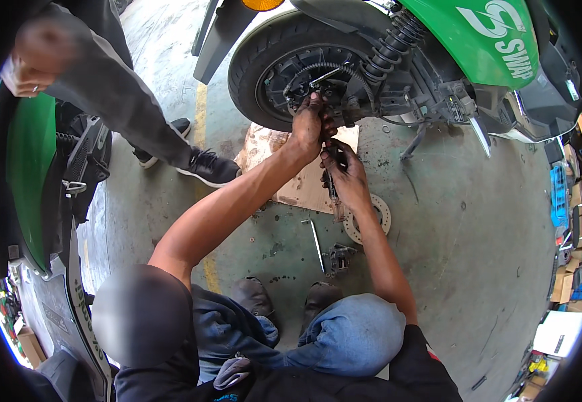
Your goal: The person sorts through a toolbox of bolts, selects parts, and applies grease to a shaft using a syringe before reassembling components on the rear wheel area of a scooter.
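My left hand [309,126] is closed at the hub of the scooter's wheel [259,80]. Its fingers are blackened, and what they grip beside the hub is hidden. Just below it, my right hand [346,175] wraps around a slim screwdriver-like tool [338,209] with a dark shaft and a clear lower end. The tool's upper end is lost among my fingers. A corrugated cable [324,65] curves over the hub, and a black coil spring [391,48] rises to its right, under the green body panel [465,37].
Stained cardboard [291,189] lies under the wheel. Near my shoes are a perforated brake disc [386,218], an L-shaped wrench [315,246] and a dark caliper-like part [339,260]. Another person's leg [123,114] stands left, beside a second green scooter [33,181]. Boxes [564,285] line the right.
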A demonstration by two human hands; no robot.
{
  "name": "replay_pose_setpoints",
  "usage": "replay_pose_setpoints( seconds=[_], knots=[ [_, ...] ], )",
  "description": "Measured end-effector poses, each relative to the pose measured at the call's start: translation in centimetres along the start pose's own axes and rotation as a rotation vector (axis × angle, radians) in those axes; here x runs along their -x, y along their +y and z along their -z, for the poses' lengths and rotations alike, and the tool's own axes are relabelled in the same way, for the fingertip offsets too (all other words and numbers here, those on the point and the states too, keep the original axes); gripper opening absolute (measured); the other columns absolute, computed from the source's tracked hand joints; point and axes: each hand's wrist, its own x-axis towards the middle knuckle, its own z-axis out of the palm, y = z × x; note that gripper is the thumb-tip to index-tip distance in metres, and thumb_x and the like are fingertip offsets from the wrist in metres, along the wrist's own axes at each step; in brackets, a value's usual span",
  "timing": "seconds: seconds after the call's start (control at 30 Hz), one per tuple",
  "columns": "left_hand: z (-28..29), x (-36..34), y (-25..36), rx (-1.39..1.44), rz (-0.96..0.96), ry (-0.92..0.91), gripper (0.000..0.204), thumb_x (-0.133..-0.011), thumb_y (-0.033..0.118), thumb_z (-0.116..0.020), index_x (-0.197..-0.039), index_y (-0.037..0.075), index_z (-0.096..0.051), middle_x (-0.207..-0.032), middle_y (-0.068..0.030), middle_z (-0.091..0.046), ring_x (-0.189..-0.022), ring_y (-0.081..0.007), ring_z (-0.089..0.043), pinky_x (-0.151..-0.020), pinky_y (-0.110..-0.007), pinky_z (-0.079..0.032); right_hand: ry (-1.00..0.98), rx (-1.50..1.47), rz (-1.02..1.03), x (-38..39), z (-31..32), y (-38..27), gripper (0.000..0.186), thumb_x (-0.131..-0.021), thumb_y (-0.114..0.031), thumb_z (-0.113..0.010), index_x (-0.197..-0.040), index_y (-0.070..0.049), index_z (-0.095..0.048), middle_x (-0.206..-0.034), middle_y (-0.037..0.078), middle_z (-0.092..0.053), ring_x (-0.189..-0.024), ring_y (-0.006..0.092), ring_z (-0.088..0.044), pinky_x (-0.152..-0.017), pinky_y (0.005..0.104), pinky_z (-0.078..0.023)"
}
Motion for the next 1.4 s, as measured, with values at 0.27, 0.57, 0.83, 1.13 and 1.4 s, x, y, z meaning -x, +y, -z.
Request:
replay_pose_setpoints(
  seconds=[0.27, 0.57, 0.83, 1.13, 1.4],
  knots=[
    [0.0, -0.5, 0.6, -0.004, -0.019, -0.016, 0.024, -0.106, 0.035, -0.041, -0.097, 0.015, -0.048, -0.069, 0.0016, -0.037, -0.057, -0.0118, -0.035, -0.053, -0.029, -0.033, 0.041, 0.120, 0.133, -1.1, -0.2, 0.4, 0.046, -0.094, -0.031, -0.068, -0.129, -0.003, -0.055, -0.094, 0.007, -0.067, -0.072, 0.0120, -0.058, -0.066, 0.0301, -0.050],
    [0.1, -1.0, 1.1, 0.060, -0.011, -0.012, 0.024, -0.106, 0.034, -0.042, -0.091, 0.015, -0.047, -0.069, 0.0033, -0.035, -0.056, -0.0106, -0.034, -0.053, -0.027, -0.031, 0.027, 0.113, 0.105, -0.3, -0.3, -2.2, 0.046, -0.095, -0.031, -0.066, -0.130, -0.004, -0.055, -0.088, 0.005, -0.064, -0.066, 0.0113, -0.057, -0.058, 0.0290, -0.050],
    [-2.1, -0.1, 1.7, -0.057, -0.058, 0.080, 0.017, -0.103, 0.020, -0.041, -0.087, 0.016, -0.045, -0.065, 0.0049, -0.035, -0.053, -0.0091, -0.031, -0.050, -0.026, -0.030, 0.055, 0.161, 0.082, -0.3, 0.1, -2.6, 0.041, -0.096, -0.025, -0.066, -0.129, -0.004, -0.057, -0.086, 0.003, -0.065, -0.067, 0.0085, -0.056, -0.061, 0.0261, -0.048],
    [-1.3, 0.0, 1.1, -0.007, -0.026, 0.098, 0.025, -0.108, 0.031, -0.035, -0.090, 0.018, -0.046, -0.064, 0.0046, -0.033, -0.051, -0.0098, -0.028, -0.049, -0.026, -0.027, 0.055, 0.137, 0.070, 0.6, -0.1, -2.5, 0.045, -0.095, -0.029, -0.067, -0.131, -0.004, -0.057, -0.089, 0.004, -0.066, -0.070, 0.0082, -0.056, -0.061, 0.0256, -0.048],
    [-1.3, -0.4, 1.4, 0.019, -0.027, 0.070, 0.025, -0.108, 0.029, -0.034, -0.089, 0.017, -0.046, -0.064, 0.0048, -0.033, -0.051, -0.0097, -0.028, -0.048, -0.026, -0.026, 0.041, 0.118, 0.023, 0.5, 0.0, -3.3, 0.049, -0.095, -0.030, -0.065, -0.133, -0.001, -0.053, -0.088, 0.007, -0.065, -0.063, 0.0098, -0.054, -0.054, 0.0275, -0.048]
  ],
)
